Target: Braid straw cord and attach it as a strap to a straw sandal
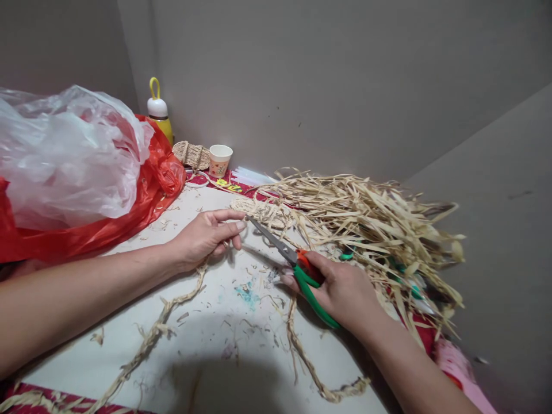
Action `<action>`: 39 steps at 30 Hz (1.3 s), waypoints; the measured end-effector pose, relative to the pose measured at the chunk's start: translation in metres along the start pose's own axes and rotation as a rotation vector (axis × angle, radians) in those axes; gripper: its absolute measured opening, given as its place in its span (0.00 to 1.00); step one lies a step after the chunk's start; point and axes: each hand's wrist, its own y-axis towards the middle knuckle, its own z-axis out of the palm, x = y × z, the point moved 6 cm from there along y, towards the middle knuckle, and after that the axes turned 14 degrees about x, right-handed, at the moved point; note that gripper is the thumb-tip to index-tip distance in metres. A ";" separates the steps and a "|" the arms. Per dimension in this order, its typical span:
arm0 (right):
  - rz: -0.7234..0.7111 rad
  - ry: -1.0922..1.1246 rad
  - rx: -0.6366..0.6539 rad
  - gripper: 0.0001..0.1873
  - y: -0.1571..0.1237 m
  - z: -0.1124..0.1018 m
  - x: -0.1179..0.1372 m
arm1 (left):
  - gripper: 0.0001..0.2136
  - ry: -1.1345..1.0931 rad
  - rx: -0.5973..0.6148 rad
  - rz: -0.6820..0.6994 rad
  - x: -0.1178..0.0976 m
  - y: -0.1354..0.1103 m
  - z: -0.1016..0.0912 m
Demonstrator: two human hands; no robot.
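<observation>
My right hand (340, 290) grips a pair of scissors (278, 244) with green and orange handles. Their dark blades point up and left, the tips close to the fingertips of my left hand (211, 236). The thumb and forefinger of that hand are pinched together, and a braided straw rope (161, 322) runs from under its palm toward the lower left. A second length of braid (304, 359) hangs below my right hand and bends along the tabletop; its upper end is hidden behind the fingers. Whether the two lengths are one rope, I cannot tell.
A heap of dry straw strips (366, 218) covers the right of the white table (215, 356). White plastic in a red bag (168, 172) fills the left. At the back stand a yellow bottle (161, 118), a paper cup (219, 161) and a woven straw piece (192, 155). Scraps lie about.
</observation>
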 end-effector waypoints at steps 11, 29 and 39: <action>0.046 -0.044 0.081 0.24 0.001 0.000 -0.003 | 0.06 -0.138 0.023 0.101 -0.013 0.000 0.003; 0.023 -0.036 0.046 0.25 0.000 0.003 -0.003 | 0.10 -0.065 0.006 0.075 -0.005 0.001 -0.003; -0.009 -0.086 0.004 0.25 0.000 0.000 0.001 | 0.10 -0.026 0.031 0.035 -0.001 0.002 -0.001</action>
